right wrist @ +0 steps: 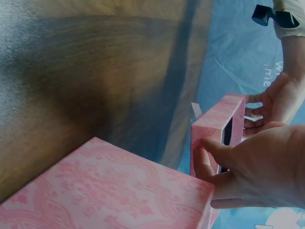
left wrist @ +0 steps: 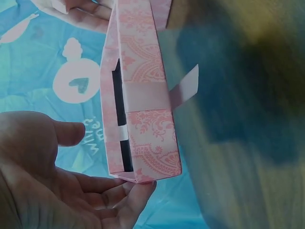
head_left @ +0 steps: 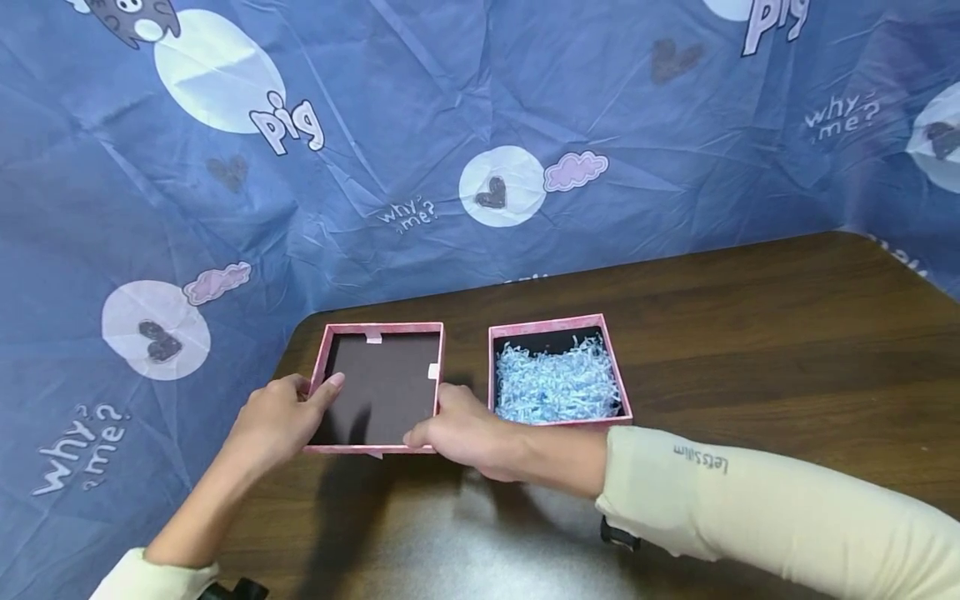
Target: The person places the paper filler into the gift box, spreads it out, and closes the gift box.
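Okay, began at far left: saw left hand (head_left: pixel 277 417) by the left wall of a dark-lined pink box (head_left: pixel 386 387). Noted fingers loosely bent under its corner in the left wrist view, with thumb apart from the wall, so not pinching. Also spotted a ribbon tab (left wrist: pixel 187 88) jutting from the outside. Found box between both hands, over the left part of the table (head_left: pixel 750 333); couldn't tell whether resting or lifted. Logged white tabs (head_left: pixel 433 371) inside, at the far and right walls. Next, marked right hand (head_left: pixel 472 429) as pinching the right wall near the near corner, between thumb and fingers. Called, probably, for a level hold: even support from both sides, with left thumb brought onto the rim for steadiness, and light pressure only, to avoid bowing the thin walls or creasing the ribbon. Further right, saw the filled pink box (head_left: pixel 551 326) with blue shredded paper (head_left: pixel 558 383), just beyond the right forearm. Likely needed that sleeve (head_left: pixel 750 500) kept clear of its near edge, to avoid nudging it.
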Demonstrator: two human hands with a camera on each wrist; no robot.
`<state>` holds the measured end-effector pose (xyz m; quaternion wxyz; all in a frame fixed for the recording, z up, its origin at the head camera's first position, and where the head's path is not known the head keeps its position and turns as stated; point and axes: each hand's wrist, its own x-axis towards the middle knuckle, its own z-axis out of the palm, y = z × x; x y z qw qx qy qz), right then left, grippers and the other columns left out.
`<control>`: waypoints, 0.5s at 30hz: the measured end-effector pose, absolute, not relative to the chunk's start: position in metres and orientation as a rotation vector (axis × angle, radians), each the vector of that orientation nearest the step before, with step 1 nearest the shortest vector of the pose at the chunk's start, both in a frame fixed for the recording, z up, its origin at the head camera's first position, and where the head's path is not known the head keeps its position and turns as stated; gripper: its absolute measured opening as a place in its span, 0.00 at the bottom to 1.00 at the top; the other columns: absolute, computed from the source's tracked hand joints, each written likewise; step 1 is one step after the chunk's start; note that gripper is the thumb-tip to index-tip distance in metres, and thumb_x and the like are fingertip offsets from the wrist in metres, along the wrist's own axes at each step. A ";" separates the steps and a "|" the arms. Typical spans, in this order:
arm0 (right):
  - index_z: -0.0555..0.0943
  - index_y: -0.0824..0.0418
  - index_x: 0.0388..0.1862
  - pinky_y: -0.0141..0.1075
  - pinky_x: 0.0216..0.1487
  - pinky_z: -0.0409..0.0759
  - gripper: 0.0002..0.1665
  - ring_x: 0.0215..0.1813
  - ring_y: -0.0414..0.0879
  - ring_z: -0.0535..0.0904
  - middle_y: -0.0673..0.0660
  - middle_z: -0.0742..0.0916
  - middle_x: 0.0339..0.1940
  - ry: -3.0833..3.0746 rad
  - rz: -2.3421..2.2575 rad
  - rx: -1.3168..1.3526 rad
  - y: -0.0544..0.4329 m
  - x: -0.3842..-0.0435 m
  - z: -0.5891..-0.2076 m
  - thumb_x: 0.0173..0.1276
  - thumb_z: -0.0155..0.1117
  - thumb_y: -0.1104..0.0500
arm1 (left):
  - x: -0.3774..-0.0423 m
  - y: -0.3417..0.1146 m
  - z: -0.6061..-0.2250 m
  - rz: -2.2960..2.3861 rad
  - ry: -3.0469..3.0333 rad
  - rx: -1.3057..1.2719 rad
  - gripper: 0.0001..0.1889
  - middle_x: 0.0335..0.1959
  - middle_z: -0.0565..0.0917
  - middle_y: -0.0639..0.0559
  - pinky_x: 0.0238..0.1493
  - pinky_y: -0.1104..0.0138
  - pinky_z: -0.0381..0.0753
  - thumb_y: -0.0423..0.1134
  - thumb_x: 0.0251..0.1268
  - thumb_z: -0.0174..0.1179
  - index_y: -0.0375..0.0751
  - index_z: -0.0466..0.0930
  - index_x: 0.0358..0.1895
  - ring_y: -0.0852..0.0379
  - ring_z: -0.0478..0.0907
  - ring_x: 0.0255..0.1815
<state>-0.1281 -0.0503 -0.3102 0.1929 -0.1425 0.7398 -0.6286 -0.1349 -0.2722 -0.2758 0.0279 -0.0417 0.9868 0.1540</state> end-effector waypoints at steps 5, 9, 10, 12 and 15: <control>0.78 0.70 0.41 0.35 0.43 0.72 0.12 0.37 0.43 0.72 0.56 0.82 0.36 2.087 -1.767 -0.413 -0.049 -0.130 -0.299 0.56 0.64 0.70 | -0.134 -0.272 -0.265 0.488 3.078 -0.129 0.37 0.35 0.81 0.37 0.36 0.50 0.71 0.66 0.69 0.42 0.29 0.77 0.47 0.40 0.75 0.37; 0.77 0.69 0.44 0.37 0.47 0.72 0.14 0.40 0.45 0.74 0.58 0.82 0.40 2.076 -1.767 -0.403 -0.047 -0.131 -0.290 0.58 0.64 0.69 | -0.132 -0.271 -0.256 0.505 3.121 -0.121 0.36 0.38 0.81 0.35 0.37 0.50 0.71 0.66 0.69 0.43 0.30 0.77 0.47 0.38 0.75 0.39; 0.76 0.68 0.46 0.39 0.49 0.72 0.15 0.42 0.45 0.74 0.58 0.82 0.41 2.072 -1.764 -0.394 -0.047 -0.132 -0.288 0.58 0.64 0.68 | -0.132 -0.271 -0.254 0.510 3.129 -0.121 0.36 0.38 0.81 0.34 0.37 0.50 0.71 0.66 0.69 0.43 0.30 0.77 0.47 0.38 0.75 0.39; 0.75 0.69 0.48 0.41 0.52 0.72 0.17 0.44 0.46 0.75 0.59 0.81 0.43 2.069 -1.760 -0.386 -0.045 -0.133 -0.284 0.60 0.64 0.67 | -0.131 -0.270 -0.251 0.517 3.145 -0.117 0.36 0.39 0.81 0.34 0.37 0.49 0.71 0.66 0.69 0.43 0.31 0.78 0.47 0.38 0.76 0.39; 0.73 0.69 0.51 0.44 0.56 0.71 0.20 0.48 0.48 0.76 0.60 0.81 0.46 2.090 -1.728 -0.380 -0.040 -0.136 -0.277 0.61 0.64 0.64 | -0.130 -0.267 -0.246 0.542 3.150 -0.119 0.37 0.41 0.81 0.34 0.37 0.51 0.71 0.66 0.69 0.43 0.30 0.77 0.50 0.39 0.75 0.40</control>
